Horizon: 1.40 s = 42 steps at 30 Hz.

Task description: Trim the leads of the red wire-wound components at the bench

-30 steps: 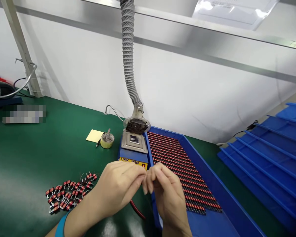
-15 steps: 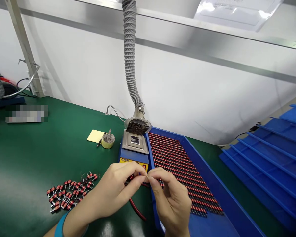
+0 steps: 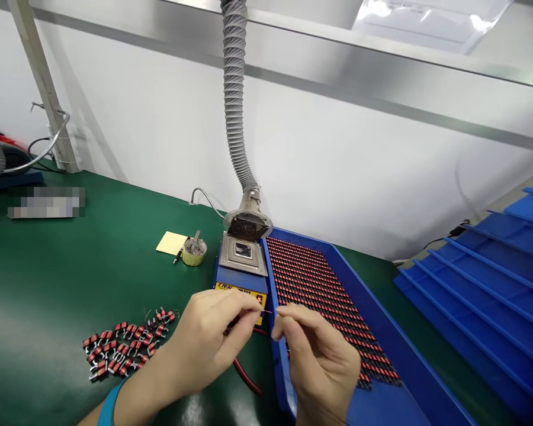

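My left hand point(image 3: 224, 331) is closed in a pinch, and a thin copper-coloured wire point(image 3: 267, 312) sticks out from its fingertips to the right. Whether a larger part sits behind those fingers is hidden. My right hand point(image 3: 315, 355) is also pinched, just right of the wire's end; anything between its fingertips is too small to make out. Both hands are over the front of a blue solder pot point(image 3: 242, 276) and the left wall of a blue tray point(image 3: 408, 378). Rows of small red-and-black coils point(image 3: 320, 296) fill much of this tray.
Loose red-and-black coils point(image 3: 124, 346) lie piled on the green table point(image 3: 93, 254) at left. A fume hose point(image 3: 235, 106) hangs over the pot. Behind are a small round tub point(image 3: 194, 252), a pen point(image 3: 178, 256) and yellow paper point(image 3: 171, 242). Blue trays point(image 3: 479, 284) lean at right.
My hands have parted slightly: the right hand has moved a little to the right, off the left fingertips. The thin wire now shows between them.
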Each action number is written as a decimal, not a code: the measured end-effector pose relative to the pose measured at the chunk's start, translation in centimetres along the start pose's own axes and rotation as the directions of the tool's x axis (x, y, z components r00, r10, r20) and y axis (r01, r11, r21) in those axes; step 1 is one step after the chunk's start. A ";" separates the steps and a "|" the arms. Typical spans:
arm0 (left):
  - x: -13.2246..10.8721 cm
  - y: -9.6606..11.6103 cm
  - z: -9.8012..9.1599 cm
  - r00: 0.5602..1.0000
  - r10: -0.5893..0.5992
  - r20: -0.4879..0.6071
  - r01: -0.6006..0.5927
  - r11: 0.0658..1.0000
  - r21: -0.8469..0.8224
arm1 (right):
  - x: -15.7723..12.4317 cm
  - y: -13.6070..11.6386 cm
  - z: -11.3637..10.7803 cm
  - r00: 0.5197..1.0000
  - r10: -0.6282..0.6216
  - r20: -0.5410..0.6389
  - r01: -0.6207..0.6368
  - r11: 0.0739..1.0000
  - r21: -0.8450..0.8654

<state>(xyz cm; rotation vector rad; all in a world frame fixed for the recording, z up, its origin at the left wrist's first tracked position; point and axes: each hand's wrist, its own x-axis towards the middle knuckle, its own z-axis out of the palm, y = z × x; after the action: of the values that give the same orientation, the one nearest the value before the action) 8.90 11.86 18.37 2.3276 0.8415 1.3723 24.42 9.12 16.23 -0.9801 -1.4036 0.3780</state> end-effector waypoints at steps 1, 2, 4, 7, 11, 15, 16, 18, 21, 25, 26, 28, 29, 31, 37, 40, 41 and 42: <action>0.0 0.0 -0.1 0.999 -0.044 0.014 0.045 0.998 -0.050 | -0.1 0.1 -0.1 0.998 -0.058 -0.004 0.057 0.996 -0.069; 0.0 0.1 -0.2 0.996 -0.078 0.033 0.081 0.992 -0.097 | -0.2 0.2 -0.1 0.994 -0.108 0.001 0.107 0.987 -0.120; -0.1 0.1 -0.3 0.988 -0.131 0.079 0.142 0.977 -0.159 | -0.2 0.3 0.0 0.982 -0.189 0.012 0.188 0.965 -0.183; 0.0 0.2 -0.5 0.975 -0.172 0.138 0.197 0.961 -0.193 | 0.0 0.4 0.2 0.969 -0.245 0.028 0.245 0.944 -0.219; 0.1 0.2 -0.5 0.975 -0.149 0.164 0.179 0.966 -0.188 | 0.2 0.3 0.1 0.956 -0.270 0.111 0.287 0.940 -0.184; 0.3 0.2 -0.3 0.993 0.050 0.111 -0.050 0.999 -0.004 | 0.2 -0.1 0.2 0.984 -0.052 0.172 0.072 0.991 -0.109; 0.3 0.2 -0.2 0.988 0.125 0.093 -0.132 0.988 0.078 | 0.3 -0.3 0.3 0.980 0.056 0.191 -0.050 0.998 -0.038; 0.2 0.2 -0.1 0.971 0.231 0.067 -0.240 0.950 0.199 | 0.5 -0.6 0.6 0.931 0.233 0.281 -0.292 0.937 0.191; 0.1 0.2 0.0 0.978 0.210 0.008 -0.208 0.963 0.172 | 0.8 -0.8 0.7 0.923 0.232 0.308 -0.356 0.821 0.447; -0.1 0.3 -0.2 1.000 -0.006 -0.012 0.005 0.998 -0.070 | 0.2 -0.3 0.4 1.000 0.023 -0.004 -0.022 0.989 0.146; -0.1 0.3 -0.3 0.999 -0.047 0.008 0.048 0.992 -0.114 | 0.1 -0.1 0.2 0.999 -0.036 -0.031 0.036 0.999 0.026; 0.0 0.3 -0.4 0.994 -0.093 0.049 0.099 0.982 -0.161 | -0.1 0.2 0.1 0.990 -0.144 -0.008 0.142 0.983 -0.113; 0.0 0.3 -0.5 0.993 -0.098 0.061 0.108 0.979 -0.171 | -0.1 0.3 0.1 0.980 -0.196 0.023 0.197 0.972 -0.128; 0.1 0.2 -0.3 0.996 -0.069 0.059 0.077 0.985 -0.151 | 0.0 0.3 0.3 0.961 -0.264 0.076 0.271 0.957 -0.101; 0.1 0.1 0.4 0.967 0.253 0.006 -0.247 0.936 0.252 | 0.6 -0.6 0.9 0.953 0.205 0.225 -0.256 0.940 0.225; 0.0 0.3 0.3 0.975 0.220 -0.029 -0.210 0.956 0.204 | 0.8 -0.8 1.0 0.890 0.259 0.375 -0.429 0.756 0.495; 0.0 0.4 0.2 0.986 0.163 -0.037 -0.157 0.978 0.137 | 0.8 -0.7 0.8 0.908 0.227 0.353 -0.390 0.767 0.510; 0.0 0.4 0.1 0.995 0.094 -0.031 -0.092 0.994 0.055 | 0.9 -0.6 0.7 0.935 0.188 0.301 -0.318 0.822 0.473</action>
<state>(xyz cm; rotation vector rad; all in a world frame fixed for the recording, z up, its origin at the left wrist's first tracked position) 9.16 11.53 18.55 2.4187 0.7983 1.4470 23.75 9.62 17.17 -0.6841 -1.2816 1.0532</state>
